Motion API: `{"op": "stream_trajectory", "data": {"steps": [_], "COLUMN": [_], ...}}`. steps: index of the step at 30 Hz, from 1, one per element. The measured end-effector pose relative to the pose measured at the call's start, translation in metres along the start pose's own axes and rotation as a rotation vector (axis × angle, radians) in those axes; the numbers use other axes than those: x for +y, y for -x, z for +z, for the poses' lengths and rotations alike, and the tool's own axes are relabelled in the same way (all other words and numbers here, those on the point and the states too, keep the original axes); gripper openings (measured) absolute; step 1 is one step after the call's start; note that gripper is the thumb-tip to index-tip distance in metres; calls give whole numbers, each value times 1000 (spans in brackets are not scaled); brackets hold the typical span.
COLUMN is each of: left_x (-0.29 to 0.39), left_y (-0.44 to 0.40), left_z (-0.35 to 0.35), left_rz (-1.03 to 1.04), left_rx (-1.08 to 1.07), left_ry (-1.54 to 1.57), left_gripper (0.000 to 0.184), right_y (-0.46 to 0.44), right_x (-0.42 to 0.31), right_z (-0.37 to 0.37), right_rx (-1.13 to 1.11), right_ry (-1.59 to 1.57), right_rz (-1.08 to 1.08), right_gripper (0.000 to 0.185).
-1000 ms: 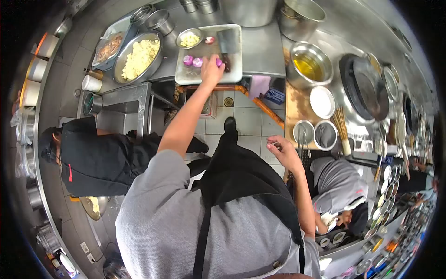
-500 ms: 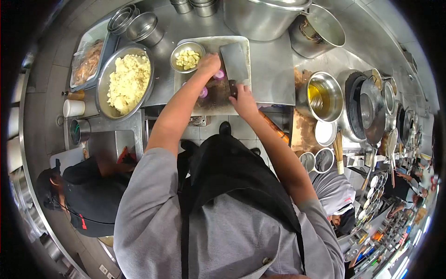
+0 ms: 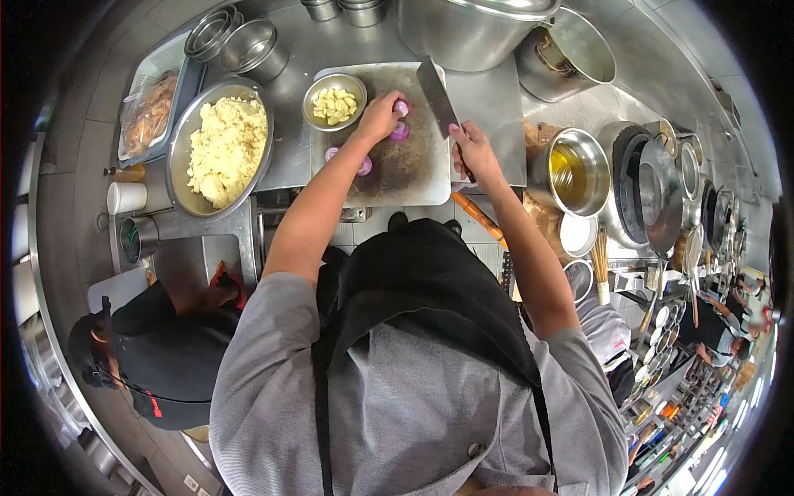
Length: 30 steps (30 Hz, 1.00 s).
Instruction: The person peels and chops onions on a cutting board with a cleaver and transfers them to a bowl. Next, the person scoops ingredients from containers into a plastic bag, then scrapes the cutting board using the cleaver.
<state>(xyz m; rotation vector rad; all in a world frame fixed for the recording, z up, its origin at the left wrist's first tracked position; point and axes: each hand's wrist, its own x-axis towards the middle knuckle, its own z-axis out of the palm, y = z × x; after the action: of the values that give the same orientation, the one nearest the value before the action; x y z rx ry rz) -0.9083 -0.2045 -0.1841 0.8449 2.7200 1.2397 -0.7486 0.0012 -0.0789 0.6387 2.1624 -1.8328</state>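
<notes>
Kitchen: tiled floor point(image 3: 368, 227), steel counter point(image 3: 488, 149) across the front, shelving at the far left, more cookware and people toward the right edge.
Chopping board: pale rectangular board point(image 3: 422, 186) on the counter, its middle darkly stained.
Purple onions: at least 4 purple onions point(image 3: 400, 131) on the board; 2 lie by the left hand's fingertips, 2 nearer the wearer, left of the board's middle and partly behind the left forearm.
Left hand: the left hand point(image 3: 380, 116) reaches over the board, fingers bent and touching the farthest onion; cannot tell whether they grip it.
Right hand: the right hand point(image 3: 474, 153) is wrapped round the cleaver's handle at the board's right edge.
Cleaver: broad dark cleaver point(image 3: 436, 93), blade angled away and to the left, above the board's right side.
Small bowl: steel bowl point(image 3: 334, 79) of peeled cloves point(image 3: 334, 106), on the board's far left corner.
Left of the board: large steel basin point(image 3: 177, 153) heaped with pale yellow mash point(image 3: 227, 153); beyond it, bagged brown food point(image 3: 147, 116).
Right of the counter: pan point(image 3: 591, 153) with yellow oil point(image 3: 564, 169), white bowl point(image 3: 577, 236), bamboo brush point(image 3: 600, 260).
Co-workers: 1 person in black point(image 3: 178, 355) at left; 1 in grey point(image 3: 604, 326) at right.
</notes>
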Motion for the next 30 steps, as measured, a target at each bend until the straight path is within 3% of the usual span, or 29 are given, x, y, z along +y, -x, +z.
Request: {"op": "stream_trajectory", "data": {"steps": [9, 15, 18, 21, 22, 23, 25, 26, 30], "left_x": [8, 13, 29, 37, 43, 49, 78, 90, 92], "left_y": [-2, -1, 6, 13, 19, 30, 44, 49, 59], "left_z": [-14, -16, -32, -39, -42, -45, -73, -79, -72], "left_rz": [61, 143, 35, 37, 56, 68, 41, 27, -54], "left_rx": [-109, -95, -58, 147, 235, 326, 242, 226, 151], "left_ry": [-31, -75, -83, 72, 191, 311, 306, 375, 610], "left_gripper": [28, 27, 25, 33, 37, 40, 45, 44, 43], "right_y": [8, -1, 7, -18, -17, -21, -32, -35, -37], "right_x": [1, -13, -23, 22, 23, 29, 50, 60, 53], "right_z": [23, 25, 14, 39, 46, 51, 63, 67, 58], "right_rx": [-96, -69, -40, 314, 282, 279, 266, 272, 408], "right_ry": [-441, -378, -139, 542, 631, 720, 900, 892, 800], "right_rz": [144, 142, 67, -360, -255, -286, -352, -337, -617], "right_gripper": [27, 27, 28, 27, 27, 28, 32, 38, 38]}}
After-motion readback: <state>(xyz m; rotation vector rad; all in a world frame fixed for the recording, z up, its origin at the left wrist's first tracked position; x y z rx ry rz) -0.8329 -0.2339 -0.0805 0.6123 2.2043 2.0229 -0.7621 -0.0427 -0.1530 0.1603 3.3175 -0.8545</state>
